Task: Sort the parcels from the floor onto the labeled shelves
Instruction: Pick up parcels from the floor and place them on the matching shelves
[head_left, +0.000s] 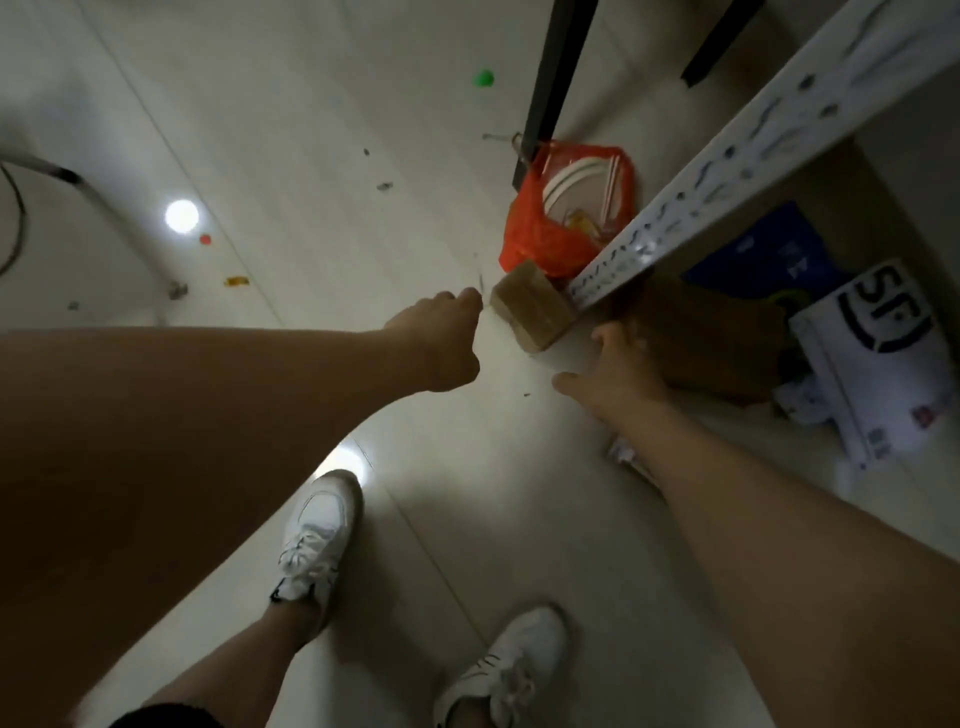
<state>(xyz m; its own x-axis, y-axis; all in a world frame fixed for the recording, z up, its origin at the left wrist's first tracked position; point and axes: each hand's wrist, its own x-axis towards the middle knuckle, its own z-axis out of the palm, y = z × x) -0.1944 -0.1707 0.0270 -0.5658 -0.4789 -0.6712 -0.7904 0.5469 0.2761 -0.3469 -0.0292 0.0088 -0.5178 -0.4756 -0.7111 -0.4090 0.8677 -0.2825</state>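
My left hand (441, 343) clenched just short of small brown box (530, 306), right hand (615, 371) fingers spread, released, touching larger brown box (706, 343).

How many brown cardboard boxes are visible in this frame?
2. A small taped box lies on the floor by the shelf upright, beside the red bag. A larger box sits under the shelf, at the right hand. Others may be hidden behind.
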